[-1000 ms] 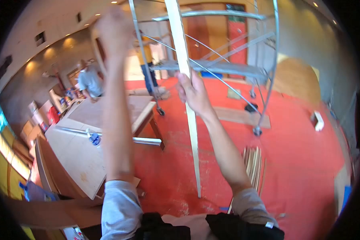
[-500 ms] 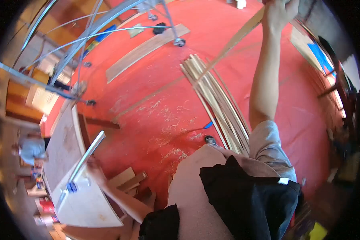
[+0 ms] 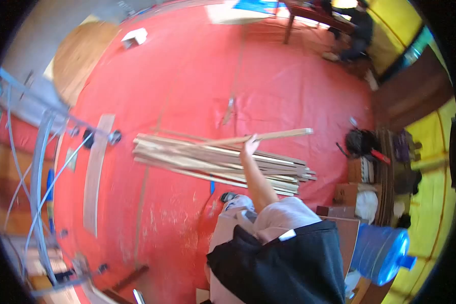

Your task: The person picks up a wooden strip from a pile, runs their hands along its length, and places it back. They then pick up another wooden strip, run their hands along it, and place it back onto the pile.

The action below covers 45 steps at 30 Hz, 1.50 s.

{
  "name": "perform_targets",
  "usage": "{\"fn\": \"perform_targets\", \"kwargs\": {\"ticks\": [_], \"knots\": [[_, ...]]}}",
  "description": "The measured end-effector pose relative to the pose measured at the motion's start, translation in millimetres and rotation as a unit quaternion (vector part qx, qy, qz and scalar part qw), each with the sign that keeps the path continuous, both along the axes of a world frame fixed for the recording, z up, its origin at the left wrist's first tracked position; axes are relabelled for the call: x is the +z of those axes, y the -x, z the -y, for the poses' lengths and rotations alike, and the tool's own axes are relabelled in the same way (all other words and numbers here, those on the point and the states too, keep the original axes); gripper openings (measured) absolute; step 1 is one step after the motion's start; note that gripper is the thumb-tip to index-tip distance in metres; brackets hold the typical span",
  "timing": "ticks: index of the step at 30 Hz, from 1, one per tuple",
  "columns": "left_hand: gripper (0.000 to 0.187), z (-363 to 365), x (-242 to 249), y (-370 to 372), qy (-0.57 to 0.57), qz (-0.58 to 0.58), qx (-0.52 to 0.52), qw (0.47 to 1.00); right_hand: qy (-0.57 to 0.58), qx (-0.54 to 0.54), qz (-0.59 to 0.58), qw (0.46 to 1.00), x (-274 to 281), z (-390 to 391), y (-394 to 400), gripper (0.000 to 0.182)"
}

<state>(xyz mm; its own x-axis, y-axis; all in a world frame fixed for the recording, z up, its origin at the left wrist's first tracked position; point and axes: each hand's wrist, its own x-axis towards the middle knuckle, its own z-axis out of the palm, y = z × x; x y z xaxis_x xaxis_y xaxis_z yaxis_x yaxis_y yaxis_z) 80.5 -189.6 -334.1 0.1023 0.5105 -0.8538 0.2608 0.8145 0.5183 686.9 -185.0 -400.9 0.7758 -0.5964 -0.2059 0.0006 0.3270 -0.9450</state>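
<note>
My right hand [image 3: 250,145] reaches forward with its fingers wrapped round a long thin wooden strip [image 3: 287,134]. The strip lies crosswise just over a pile of similar wooden strips [image 3: 273,171] on the red floor covering [image 3: 187,109]. Blur hides whether its left end touches the pile. Out of frame is my left hand. Close to my shoe [image 3: 229,196] lies a small blue object [image 3: 212,187], too blurred to name.
Metal scaffolding on wheels [image 3: 39,167] stands at left, beside a flat board [image 3: 98,177]. A blue water jug [image 3: 382,254] is at lower right. A backpack [image 3: 361,143] lies at right. Beyond, a person [image 3: 358,33] sits by a dark wooden table [image 3: 319,17].
The view has swung to the right. My right hand has come down with the strip, from raised to low over the pile. My left hand, earlier near the table, has left view.
</note>
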Motion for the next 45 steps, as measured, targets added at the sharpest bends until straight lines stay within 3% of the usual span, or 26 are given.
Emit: {"fn": "perform_targets", "kwargs": {"ticks": [1, 3, 5, 6, 9, 11, 14, 16, 17, 18, 21, 24, 25, 26, 27, 28, 29, 30, 31, 33, 34, 36, 37, 39, 43, 45], "knots": [[0.006, -7, -1, -13, 0.001, 0.002, -0.012, 1.0, 0.01, -0.043, -0.026, 0.999, -11, 1, 7, 0.036], [0.006, -17, -2, -24, -0.001, -0.003, -0.021, 1.0, -0.107, 0.04, -0.164, 0.98, -5, 34, 21, 0.04], [0.006, -25, -5, -25, -0.005, -0.003, -0.023, 1.0, -0.079, 0.026, -0.246, 0.966, 5, 50, 25, 0.035], [0.006, -28, -5, -20, -0.003, 0.0, -0.022, 1.0, -0.175, -0.023, -0.222, 0.959, -13, 47, 23, 0.035], [0.005, -31, -4, -11, -0.01, 0.008, -0.018, 1.0, -0.015, 0.007, -0.351, 0.936, -49, 55, 7, 0.041], [0.005, -28, -2, 6, -0.013, 0.012, -0.011, 1.0, 0.094, 0.151, -0.344, 0.922, -67, 60, 39, 0.04], [0.005, -16, 7, 30, -0.013, 0.008, 0.009, 1.0, 0.229, 0.378, -0.315, 0.84, -66, 45, 107, 0.039], [0.005, -7, 8, 41, -0.015, 0.012, 0.031, 0.999, 0.301, 0.521, -0.251, 0.758, -66, 12, 121, 0.039], [0.005, -1, 9, 47, -0.015, 0.013, 0.045, 0.999, 0.425, 0.634, -0.17, 0.623, -68, -4, 151, 0.036], [0.005, 7, 8, 54, -0.015, 0.014, 0.057, 0.998, 0.424, 0.692, -0.049, 0.582, -85, -10, 189, 0.035], [0.005, 40, 10, 79, -0.02, 0.022, 0.124, 0.992, 0.402, 0.849, 0.056, 0.338, -57, -33, 263, 0.037], [0.005, 104, 12, 106, -0.049, 0.042, 0.253, 0.965, 0.428, 0.884, 0.154, 0.11, -37, -40, 280, 0.041], [0.005, 129, 10, 110, -0.065, 0.053, 0.308, 0.948, 0.44, 0.873, 0.201, 0.053, -38, -44, 277, 0.042], [0.005, 153, 6, 114, -0.087, 0.067, 0.359, 0.927, 0.472, 0.867, 0.093, 0.131, 22, -39, 274, 0.047], [0.005, 179, 3, 115, -0.114, 0.067, 0.409, 0.903, 0.463, 0.861, 0.168, 0.131, -36, -43, 272, 0.045], [0.005, 199, 4, 117, -0.143, 0.056, 0.454, 0.878, 0.442, 0.832, 0.309, 0.133, -58, -49, 268, 0.026], [0.004, 216, 4, 129, -0.172, 0.031, 0.495, 0.851, 0.412, 0.839, 0.313, 0.167, -82, -42, 264, 0.024], [0.003, 231, 10, 138, -0.203, 0.004, 0.531, 0.823, 0.382, 0.845, 0.317, 0.2, -46, -37, 265, 0.022], [0.002, 248, 14, 145, -0.233, -0.162, 0.525, 0.802, 0.373, 0.863, 0.289, 0.182, -36, -37, 266, 0.023], [0.014, 290, 21, 155, -0.295, -0.215, 0.633, 0.683, 0.37, 0.892, 0.239, 0.103, -26, -41, 276, 0.023], [0.013, 302, 28, 166, -0.305, -0.342, 0.636, 0.62, 0.367, 0.903, 0.216, 0.06, -23, -48, 288, 0.023], [0.019, 341, 68, 162, -0.195, -0.554, 0.557, 0.587, 0.366, 0.909, 0.195, -0.037, -31, -63, 308, 0.023], [0.019, 352, 104, 155, -0.168, -0.545, 0.593, 0.568, 0.372, 0.905, 0.189, -0.089, -44, -71, 315, 0.024], [0.019, 390, 89, 168, -0.144, -0.616, 0.608, 0.48, 0.391, 0.878, 0.204, -0.186, -49, -84, 337, 0.024], [0.019, 431, 115, 159, -0.111, -0.641, 0.645, 0.401, 0.373, 0.804, 0.3, -0.354, -62, -110, 375, 0.025], [0.017, 452, 109, 148, -0.078, -0.629, 0.68, 0.369, 0.322, 0.8, 0.329, -0.384, -71, -120, 388, 0.025]]}}
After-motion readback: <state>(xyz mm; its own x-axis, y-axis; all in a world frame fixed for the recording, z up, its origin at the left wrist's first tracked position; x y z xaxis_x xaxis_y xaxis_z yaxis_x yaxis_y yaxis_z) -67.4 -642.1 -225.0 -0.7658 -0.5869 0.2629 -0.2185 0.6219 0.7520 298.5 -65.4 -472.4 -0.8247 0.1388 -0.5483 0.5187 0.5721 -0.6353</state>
